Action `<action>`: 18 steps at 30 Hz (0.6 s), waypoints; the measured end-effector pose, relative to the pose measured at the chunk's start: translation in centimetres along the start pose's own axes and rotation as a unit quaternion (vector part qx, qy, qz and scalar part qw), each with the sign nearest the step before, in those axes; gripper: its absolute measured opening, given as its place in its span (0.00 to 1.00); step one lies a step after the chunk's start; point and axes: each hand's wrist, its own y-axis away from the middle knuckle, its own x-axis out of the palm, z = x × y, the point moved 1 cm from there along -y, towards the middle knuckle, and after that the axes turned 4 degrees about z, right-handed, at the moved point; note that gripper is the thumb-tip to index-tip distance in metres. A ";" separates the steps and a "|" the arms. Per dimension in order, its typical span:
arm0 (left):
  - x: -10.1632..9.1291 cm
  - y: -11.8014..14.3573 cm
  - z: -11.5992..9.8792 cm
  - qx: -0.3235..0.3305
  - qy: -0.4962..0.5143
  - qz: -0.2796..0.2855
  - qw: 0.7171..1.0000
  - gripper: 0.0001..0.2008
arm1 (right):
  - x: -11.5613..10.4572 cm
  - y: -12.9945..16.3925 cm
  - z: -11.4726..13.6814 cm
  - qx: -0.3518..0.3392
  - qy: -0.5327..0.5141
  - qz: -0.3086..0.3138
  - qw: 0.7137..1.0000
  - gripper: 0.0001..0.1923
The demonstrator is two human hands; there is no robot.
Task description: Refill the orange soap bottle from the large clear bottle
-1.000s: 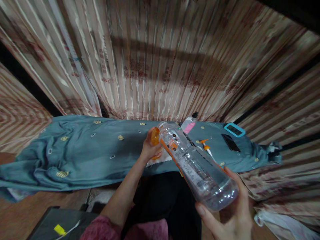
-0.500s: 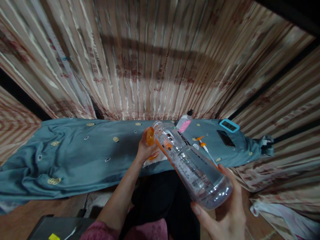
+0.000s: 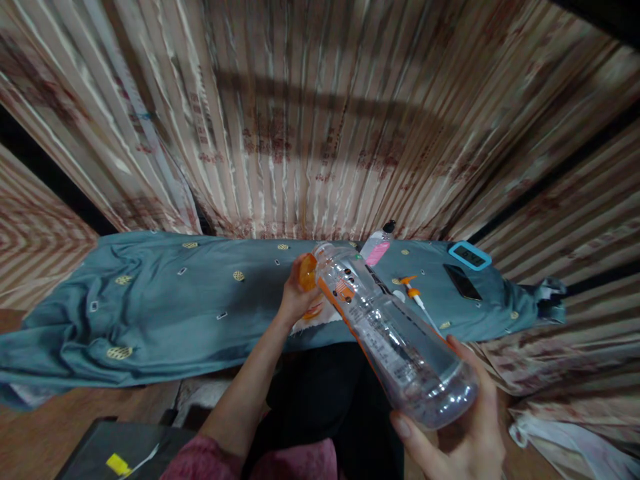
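Note:
A large clear plastic bottle (image 3: 400,340) with an orange stripe and printed label lies tilted across my view, its neck toward the upper left. My right hand (image 3: 465,427) grips it around the base. Close to its mouth, my left hand (image 3: 296,293) is closed around a small orange translucent piece (image 3: 307,272), whose exact kind is partly hidden by the fingers. Below that hand, a white cloth with an orange-red print (image 3: 317,317) lies on the covered surface. Behind the bottle rests a pump top with an orange head (image 3: 414,292) and a white tube.
A clear pump bottle with a pink label (image 3: 377,247) stands at the back. To the right are a blue-framed digital clock (image 3: 470,255) and a dark phone (image 3: 462,282). A grey-green patterned cloth (image 3: 165,300) covers the long surface; a curtain (image 3: 300,133) hangs behind it.
The whole scene has shifted slightly to the right in view. Both hands keep their hold, and the bottle keeps nearly the same tilt.

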 end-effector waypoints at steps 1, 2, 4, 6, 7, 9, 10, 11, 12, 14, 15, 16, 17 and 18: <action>0.0 0.0 0.0 -0.001 0.006 -0.002 1.000 0.35 | 0.1 0.0 0.1 0.005 -0.007 -0.001 1.000 0.50; 0.1 0.0 0.0 -0.003 0.009 -0.005 1.000 0.36 | 0.1 0.0 0.1 0.004 -0.010 -0.002 1.000 0.50; 0.1 0.0 0.1 -0.011 0.010 -0.007 1.000 0.37 | 0.0 0.0 0.1 -0.013 0.001 -0.005 1.000 0.50; 0.0 0.1 0.2 -0.019 0.009 -0.004 1.000 0.38 | 0.0 -0.1 0.0 -0.025 0.015 -0.005 1.000 0.50; 0.0 0.1 0.2 -0.021 0.010 -0.003 1.000 0.38 | 0.0 -0.2 0.0 -0.024 0.017 -0.005 1.000 0.50; 0.0 0.0 0.1 -0.018 0.014 -0.002 1.000 0.38 | 0.0 -0.2 -0.1 -0.016 0.013 -0.004 1.000 0.50; 0.0 0.0 0.1 -0.014 0.016 -0.001 1.000 0.38 | 0.0 -0.1 -0.1 -0.016 0.011 -0.005 1.000 0.50; 0.0 0.0 0.0 -0.011 0.016 0.000 1.000 0.37 | 0.0 -0.1 -0.1 -0.019 0.012 -0.006 1.000 0.50; 0.0 0.0 0.0 -0.007 0.014 0.001 1.000 0.37 | 0.0 -0.1 -0.1 -0.023 0.014 -0.007 1.000 0.50; 0.0 0.0 -0.1 -0.005 0.011 0.003 1.000 0.37 | 0.0 0.0 -0.1 -0.030 0.022 -0.010 0.999 0.50; 0.0 0.1 -0.1 -0.006 0.009 0.003 1.000 0.36 | 0.0 0.1 -0.1 -0.029 0.025 -0.012 0.999 0.50; 0.0 0.1 -0.2 -0.008 0.007 0.002 1.000 0.36 | 0.0 0.1 0.0 -0.024 0.022 -0.013 0.999 0.50; 0.0 0.1 -0.1 -0.009 0.006 0.000 1.000 0.36 | 0.1 0.1 0.0 -0.017 0.014 -0.012 1.000 0.50; 0.0 0.1 -0.1 -0.011 0.005 -0.002 1.000 0.35 | 0.1 0.2 0.0 -0.010 0.008 -0.011 1.000 0.51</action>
